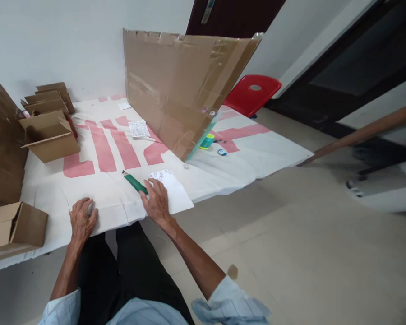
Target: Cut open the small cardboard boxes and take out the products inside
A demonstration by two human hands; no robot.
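My left hand [82, 220] rests on the cloth at the table's near edge, its fingers slightly bent and apart, with nothing in it. My right hand [156, 201] lies on a white sheet of paper [180, 193] that has small printed drawings along its far end. Its fingers are spread, and the thumb side is right by the end of a green utility knife [134, 183]. Whether it touches the knife I cannot tell. The knife lies on the cloth, its tip pointing away to the left.
An upright cardboard sheet [182, 85] stands across the table [240, 171]. Beyond it are a tape roll [207, 141] and a small blue-white roll [222, 152]. An open carton [52, 140] and a closed box [16, 228] stand left. A patterned paper [139, 128] lies mid-table; a red chair [253, 95] is behind.
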